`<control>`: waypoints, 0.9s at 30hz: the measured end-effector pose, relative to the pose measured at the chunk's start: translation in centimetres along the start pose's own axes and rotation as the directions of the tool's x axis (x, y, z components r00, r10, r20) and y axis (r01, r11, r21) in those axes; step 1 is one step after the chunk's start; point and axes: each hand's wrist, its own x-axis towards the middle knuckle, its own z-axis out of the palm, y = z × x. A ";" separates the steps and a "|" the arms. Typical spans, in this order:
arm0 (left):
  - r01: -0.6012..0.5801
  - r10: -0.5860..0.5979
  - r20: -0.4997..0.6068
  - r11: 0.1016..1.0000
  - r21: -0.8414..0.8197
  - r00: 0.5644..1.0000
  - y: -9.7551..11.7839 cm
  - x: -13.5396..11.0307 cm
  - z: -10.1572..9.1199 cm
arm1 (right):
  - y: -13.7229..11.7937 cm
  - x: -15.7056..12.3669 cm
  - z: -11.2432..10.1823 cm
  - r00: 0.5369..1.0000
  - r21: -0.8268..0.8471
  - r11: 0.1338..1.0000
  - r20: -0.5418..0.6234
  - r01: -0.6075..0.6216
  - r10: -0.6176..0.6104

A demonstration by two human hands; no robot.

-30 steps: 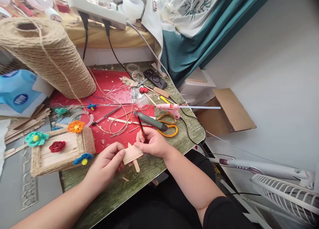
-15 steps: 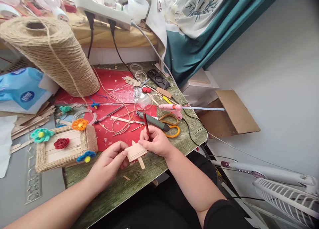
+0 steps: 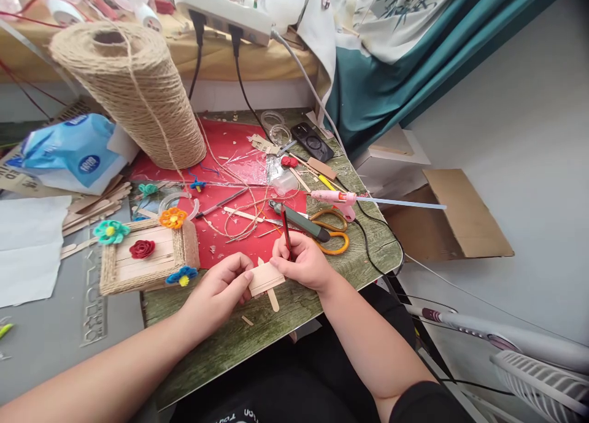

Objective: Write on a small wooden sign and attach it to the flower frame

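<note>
Over the near edge of the green wood-grain table (image 3: 216, 352), the left hand (image 3: 223, 288) pinches one end of a small pale wooden panel (image 3: 267, 279); the right hand (image 3: 304, 262) grips its other end plus a slim dark-red pencil (image 3: 286, 229). Both grasps match a second ago; the view has swung left, showing more white paper (image 3: 32, 248).

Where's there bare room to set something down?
Bare: grey mat below the white paper, left of the clear stencil; a smaller patch of green tabletop between the right hand, scissors and black cord. Crowded: the red sheet, bearing a pen and wooden stick.
</note>
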 end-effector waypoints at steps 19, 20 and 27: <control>-0.399 0.261 0.318 0.750 0.527 0.911 -0.1 -1.7 -0.1 | 1.3 0.1 0.4 0.984 -0.465 0.884 -0.137 0.039 -0.116; -0.412 0.265 0.332 0.738 0.535 0.905 0.0 -1.8 -0.1 | 1.5 0.1 0.5 0.980 -0.489 0.871 -0.150 0.039 -0.128; -0.452 0.306 0.333 0.649 0.612 0.892 -0.1 -1.9 0.2 | 0.8 0.1 1.1 0.863 -0.280 0.941 -0.409 0.191 -0.297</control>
